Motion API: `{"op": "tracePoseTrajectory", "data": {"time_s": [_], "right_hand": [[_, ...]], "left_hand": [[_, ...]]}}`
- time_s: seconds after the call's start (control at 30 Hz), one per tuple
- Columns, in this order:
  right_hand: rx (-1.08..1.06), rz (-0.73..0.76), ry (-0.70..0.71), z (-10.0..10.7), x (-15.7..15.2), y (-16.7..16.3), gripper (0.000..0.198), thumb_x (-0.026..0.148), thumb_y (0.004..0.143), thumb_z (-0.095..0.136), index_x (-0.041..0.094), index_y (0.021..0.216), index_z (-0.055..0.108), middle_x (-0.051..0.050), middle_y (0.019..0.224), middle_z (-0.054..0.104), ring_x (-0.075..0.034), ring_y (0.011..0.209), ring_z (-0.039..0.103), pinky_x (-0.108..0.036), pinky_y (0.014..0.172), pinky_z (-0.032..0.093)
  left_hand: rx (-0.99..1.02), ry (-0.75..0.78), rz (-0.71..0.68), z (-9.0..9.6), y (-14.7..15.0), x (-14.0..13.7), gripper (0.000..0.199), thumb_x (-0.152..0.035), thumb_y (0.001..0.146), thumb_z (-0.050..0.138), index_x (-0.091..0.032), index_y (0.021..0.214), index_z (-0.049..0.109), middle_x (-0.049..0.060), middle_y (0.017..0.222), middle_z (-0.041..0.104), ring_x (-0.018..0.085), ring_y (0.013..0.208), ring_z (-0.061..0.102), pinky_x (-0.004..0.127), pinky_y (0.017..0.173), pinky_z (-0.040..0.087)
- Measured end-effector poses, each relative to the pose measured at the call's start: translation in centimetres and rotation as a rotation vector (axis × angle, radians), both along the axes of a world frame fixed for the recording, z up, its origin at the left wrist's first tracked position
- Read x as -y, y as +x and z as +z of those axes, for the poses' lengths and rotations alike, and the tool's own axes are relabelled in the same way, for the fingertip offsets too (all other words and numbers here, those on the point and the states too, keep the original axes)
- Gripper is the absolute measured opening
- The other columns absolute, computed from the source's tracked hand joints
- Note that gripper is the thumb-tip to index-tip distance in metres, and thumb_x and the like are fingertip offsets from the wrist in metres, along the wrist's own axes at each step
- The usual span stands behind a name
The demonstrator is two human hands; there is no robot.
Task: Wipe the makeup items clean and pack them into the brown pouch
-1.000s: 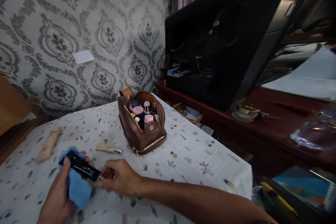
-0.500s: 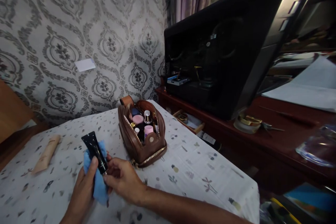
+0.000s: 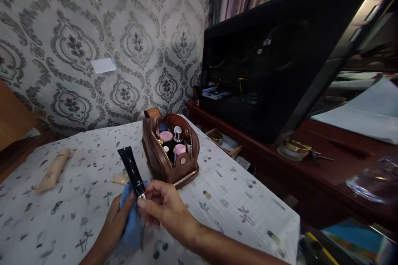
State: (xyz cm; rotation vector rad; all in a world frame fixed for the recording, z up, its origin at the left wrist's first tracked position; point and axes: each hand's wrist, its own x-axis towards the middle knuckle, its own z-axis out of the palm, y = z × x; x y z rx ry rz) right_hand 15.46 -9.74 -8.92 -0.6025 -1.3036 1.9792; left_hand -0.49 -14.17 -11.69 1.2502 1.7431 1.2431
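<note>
Pinched by its silver neck in my right hand (image 3: 172, 211) is a black squeeze tube (image 3: 132, 169), its flat end pointing up and away. My left hand (image 3: 113, 221) is closed on a blue cloth (image 3: 133, 225), close against the tube's lower end. Just beyond my hands sits an unzipped brown cosmetic bag (image 3: 161, 169) with several items inside, among them a pink-capped bottle (image 3: 180, 150) and a silver-capped bottle (image 3: 178, 132). A small pale yellowish item (image 3: 120, 179) lies behind the black tube. Farther left, a beige tube (image 3: 55, 169) rests on the tablecloth.
The table has a white patterned cloth (image 3: 236, 211). To the right stands a dark red desk (image 3: 329, 149) with a large black screen (image 3: 264, 70), a gold-rimmed round container (image 3: 294, 149) and papers (image 3: 367, 107). A small drawer (image 3: 228, 143) is pulled out beside the table.
Both hands have moved right with the black tube and the cloth. The tube now stands clear above the cloth, and the pale item behind it has come into view. The camera has shifted slightly.
</note>
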Motion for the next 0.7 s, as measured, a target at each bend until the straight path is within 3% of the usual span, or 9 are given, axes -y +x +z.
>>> {"op": "tracePoseTrajectory", "data": {"time_s": [0.23,0.4,0.53,0.7], "right_hand": [[0.010,-0.018,0.052,2.1,-0.1,2.6,0.057,0.061,0.063,0.082,0.017,0.083,0.051,0.005,0.063,0.058,-0.005,0.044,0.053,-0.015,0.037,0.032],[0.037,-0.224,0.205,6.0,-2.2,5.8,0.054,0.052,0.073,0.076,0.019,0.105,0.049,0.005,0.070,0.064,-0.007,0.045,0.055,-0.017,0.040,0.035],[0.219,-0.356,0.363,8.1,-5.2,7.5,0.042,0.045,0.081,0.067,0.018,0.109,0.050,0.005,0.064,0.063,-0.008,0.042,0.053,-0.017,0.041,0.035],[0.566,-0.477,0.580,8.1,-8.5,7.4,0.025,0.024,0.079,0.060,0.017,0.103,0.057,0.009,0.054,0.057,-0.008,0.039,0.052,-0.019,0.045,0.036]], "left_hand": [[-0.046,-0.026,-0.101,0.1,0.3,-0.2,0.061,-0.078,0.075,0.056,-0.018,0.063,0.062,0.003,0.063,0.064,0.021,0.065,0.059,0.029,0.067,0.051],[-0.034,-0.082,-0.150,-0.2,0.2,0.0,0.057,-0.072,0.081,0.054,-0.017,0.072,0.068,0.006,0.076,0.071,0.023,0.078,0.066,0.029,0.078,0.052],[0.034,-0.118,-0.163,-0.3,0.2,0.0,0.055,-0.070,0.081,0.056,-0.017,0.077,0.069,0.006,0.079,0.072,0.024,0.081,0.067,0.029,0.080,0.052],[0.064,-0.125,-0.162,-0.1,0.4,-0.1,0.054,-0.071,0.078,0.059,-0.018,0.071,0.067,0.006,0.074,0.071,0.023,0.075,0.065,0.029,0.073,0.052]]}}
